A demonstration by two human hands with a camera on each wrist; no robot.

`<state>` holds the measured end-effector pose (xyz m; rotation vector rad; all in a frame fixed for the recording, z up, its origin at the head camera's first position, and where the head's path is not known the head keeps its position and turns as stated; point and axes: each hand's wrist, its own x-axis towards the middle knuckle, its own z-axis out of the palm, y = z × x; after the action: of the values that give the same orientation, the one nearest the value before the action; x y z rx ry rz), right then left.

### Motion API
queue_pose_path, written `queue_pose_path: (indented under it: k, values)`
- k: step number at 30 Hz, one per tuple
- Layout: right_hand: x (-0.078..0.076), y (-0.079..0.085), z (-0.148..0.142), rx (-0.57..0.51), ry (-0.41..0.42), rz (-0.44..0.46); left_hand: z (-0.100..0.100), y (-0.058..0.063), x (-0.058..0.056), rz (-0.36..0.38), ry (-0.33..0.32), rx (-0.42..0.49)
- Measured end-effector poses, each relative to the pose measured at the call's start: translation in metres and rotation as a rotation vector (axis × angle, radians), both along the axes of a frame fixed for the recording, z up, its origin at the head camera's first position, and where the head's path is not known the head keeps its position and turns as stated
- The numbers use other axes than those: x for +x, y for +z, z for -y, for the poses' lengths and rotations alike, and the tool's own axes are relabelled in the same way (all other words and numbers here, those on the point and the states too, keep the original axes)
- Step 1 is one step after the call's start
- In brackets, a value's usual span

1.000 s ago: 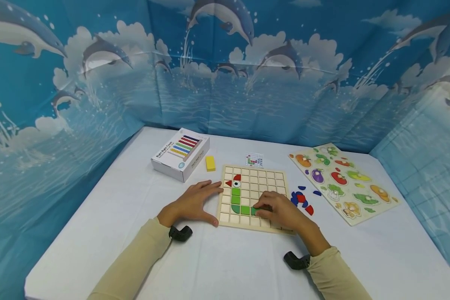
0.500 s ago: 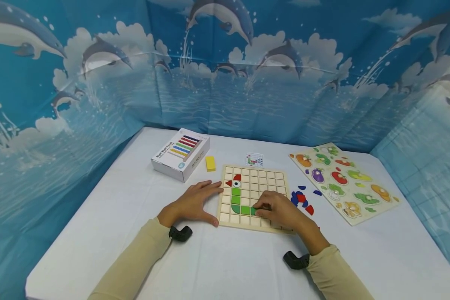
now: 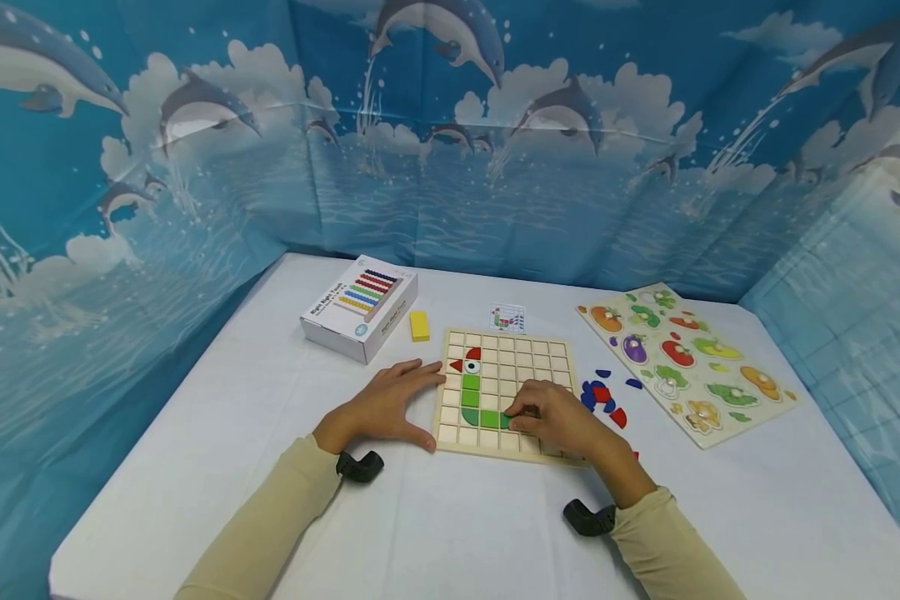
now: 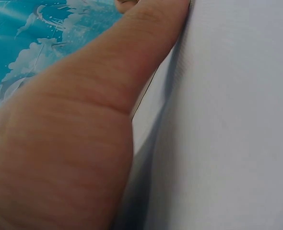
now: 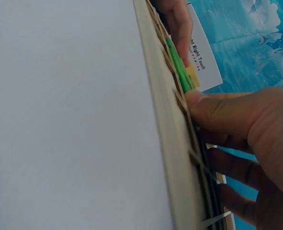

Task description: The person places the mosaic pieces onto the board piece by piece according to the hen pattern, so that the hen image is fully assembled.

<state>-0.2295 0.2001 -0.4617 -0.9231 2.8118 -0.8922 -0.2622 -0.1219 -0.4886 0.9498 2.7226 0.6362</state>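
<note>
A wooden grid board (image 3: 528,363) lies on the white table. In its left columns stand red pieces (image 3: 474,353), an eye tile (image 3: 472,367), green square tiles (image 3: 470,397) and a rounded green piece (image 3: 470,416). My left hand (image 3: 392,407) rests at the board's left edge, thumb and fingers spread; the left wrist view shows mostly the thumb (image 4: 93,91). Over the lower middle cells, my right hand (image 3: 553,417) pinches a darker green piece (image 3: 505,422) at the right end of the green row. Its fingers partly hide that piece and the cells beneath.
Loose blue and red pieces (image 3: 602,394) lie right of the board. A vegetable puzzle board (image 3: 693,392) is farther right. Behind are a small pattern card (image 3: 507,318), a yellow block (image 3: 419,326) and a white box (image 3: 360,308). A dolphin-print curtain (image 3: 435,200) backs the table.
Both hands stay in nearly the same places, the right still at the green piece. The whole head view has shifted very slightly.
</note>
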Motion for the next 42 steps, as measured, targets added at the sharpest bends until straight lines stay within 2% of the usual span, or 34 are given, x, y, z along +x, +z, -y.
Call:
queue_pose_path:
  k: [9, 19, 24, 35, 42]
  values:
    - [0.003, 0.006, 0.003, 0.052, 0.002, 0.010, 0.000, -0.003, -0.001, -0.001, -0.010, 0.012]
    - [0.007, 0.001, -0.009, -0.006, -0.002, 0.088, 0.000, -0.001, 0.002, 0.006, -0.010, 0.020]
    - [0.010, 0.002, -0.019, -0.059, -0.004, 0.079, 0.000, 0.000, 0.002, 0.008, -0.010, 0.025]
    - [0.020, 0.006, -0.061, -0.055, -0.058, -0.056, 0.001, 0.000, 0.001, -0.002, -0.021, 0.023]
    - [0.034, 0.012, -0.100, 0.039, -0.170, -0.046, 0.002, 0.002, 0.000, -0.006, -0.018, 0.020]
